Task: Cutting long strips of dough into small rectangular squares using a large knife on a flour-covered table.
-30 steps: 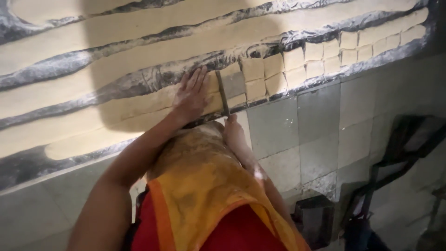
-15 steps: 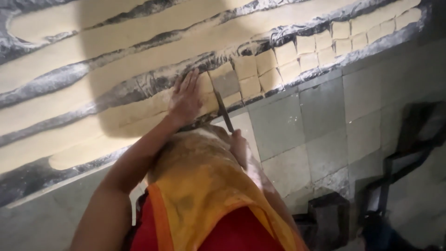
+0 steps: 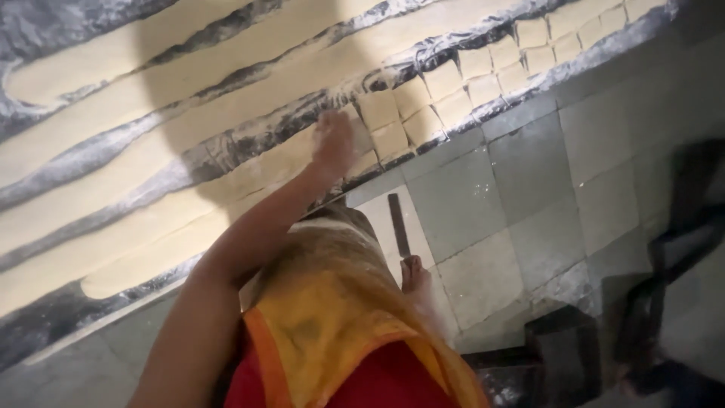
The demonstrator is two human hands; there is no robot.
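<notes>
Knife drawn back from the dough, flat hand left on the strip

The dark-bladed knife (image 3: 398, 224), seen half a second ago against the nearest dough strip (image 3: 249, 177), has been lowered below the bench (image 3: 453, 140) edge and is gripped by the right hand (image 3: 416, 276), closed round its handle; a cut is judged just finished. The left hand (image 3: 333, 143) has been kept flat and open on that strip, just beside the cut dough squares (image 3: 445, 94), which lie in rows toward the far right of the floured bench. Further long strips lie uncut behind. No packages, labels or signs can be made out; only grey tiles are seen on the bench front (image 3: 529, 196).
</notes>
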